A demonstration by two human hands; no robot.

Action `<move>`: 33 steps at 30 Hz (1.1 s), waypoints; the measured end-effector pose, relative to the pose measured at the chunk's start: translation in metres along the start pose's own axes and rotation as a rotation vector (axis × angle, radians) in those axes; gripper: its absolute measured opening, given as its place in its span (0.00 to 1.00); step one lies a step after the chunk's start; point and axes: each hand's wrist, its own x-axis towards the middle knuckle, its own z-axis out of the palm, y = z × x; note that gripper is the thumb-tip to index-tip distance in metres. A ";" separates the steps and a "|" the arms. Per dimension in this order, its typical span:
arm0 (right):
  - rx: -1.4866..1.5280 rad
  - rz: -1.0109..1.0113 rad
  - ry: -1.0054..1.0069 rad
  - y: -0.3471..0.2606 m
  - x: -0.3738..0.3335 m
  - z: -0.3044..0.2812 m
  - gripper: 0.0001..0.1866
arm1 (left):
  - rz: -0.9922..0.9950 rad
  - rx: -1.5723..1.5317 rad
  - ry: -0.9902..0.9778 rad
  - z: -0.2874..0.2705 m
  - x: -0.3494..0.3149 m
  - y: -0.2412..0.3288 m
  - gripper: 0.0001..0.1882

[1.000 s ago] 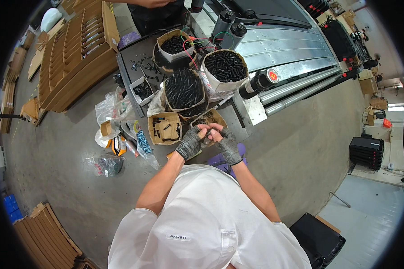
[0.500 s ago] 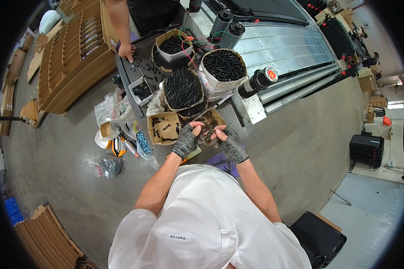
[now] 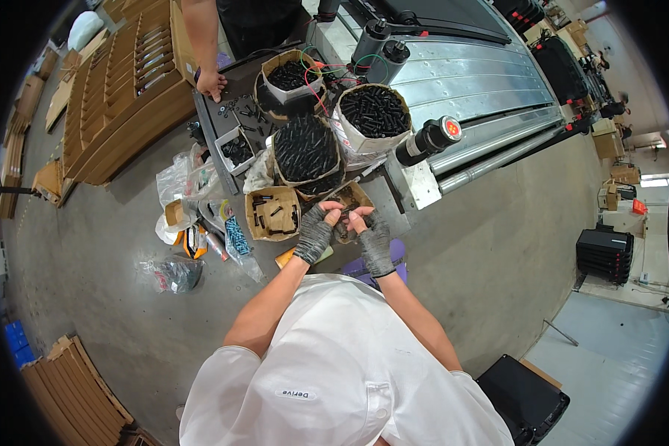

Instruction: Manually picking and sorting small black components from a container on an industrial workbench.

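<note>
Both hands wear grey fingerless gloves and meet over a small open cardboard box (image 3: 360,195) with small dark parts in it. My left hand (image 3: 320,227) is closed in a pinch, thumb against fingers. My right hand (image 3: 370,234) pinches close beside it, fingertips nearly touching the left ones. Whatever lies between the fingertips is too small to make out. Left of my hands is a cardboard box (image 3: 264,230) with a few black bolt-like pieces. Just beyond stands a box heaped with black cylindrical parts (image 3: 305,149).
More black parts fill a white-lined box (image 3: 374,111) and another box (image 3: 288,74) farther back. A white tray (image 3: 235,151) sits at the left. A co-worker's hand (image 3: 212,84) rests on the table's far left. A roller machine (image 3: 468,89) with a red-topped button post (image 3: 432,140) stands right.
My hands have drawn closer together, the right one moving slightly left. More of the purple thing below my right hand now shows. The co-worker's hand stays at the same spot.
</note>
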 end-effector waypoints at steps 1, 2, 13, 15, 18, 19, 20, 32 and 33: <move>0.000 -0.001 0.003 0.004 0.002 -0.003 0.10 | 0.024 0.020 0.001 0.001 0.000 0.002 0.08; 0.107 0.060 0.000 0.010 0.005 -0.006 0.10 | 0.024 0.019 -0.002 0.003 0.000 0.003 0.08; -0.030 -0.025 0.045 -0.006 -0.003 0.005 0.10 | 0.090 0.102 0.036 0.007 0.003 0.003 0.08; -0.042 -0.050 0.060 -0.001 0.001 0.006 0.11 | 0.079 0.076 0.027 0.009 0.001 0.006 0.08; -0.065 -0.094 -0.004 0.002 0.006 0.004 0.11 | 0.090 0.092 0.003 0.004 -0.001 0.007 0.09; -0.063 -0.095 -0.006 0.006 0.008 0.002 0.11 | 0.110 0.132 -0.021 0.003 -0.001 0.007 0.10; -0.185 -0.188 0.013 0.009 0.009 0.000 0.11 | 0.097 0.148 -0.019 0.003 -0.001 0.007 0.09; -0.620 -0.379 -0.128 -0.005 -0.001 -0.010 0.08 | -0.070 0.207 -0.361 -0.022 -0.004 0.034 0.17; -0.640 -0.404 -0.120 -0.004 -0.001 -0.010 0.07 | -0.069 0.210 -0.364 -0.023 -0.002 0.034 0.17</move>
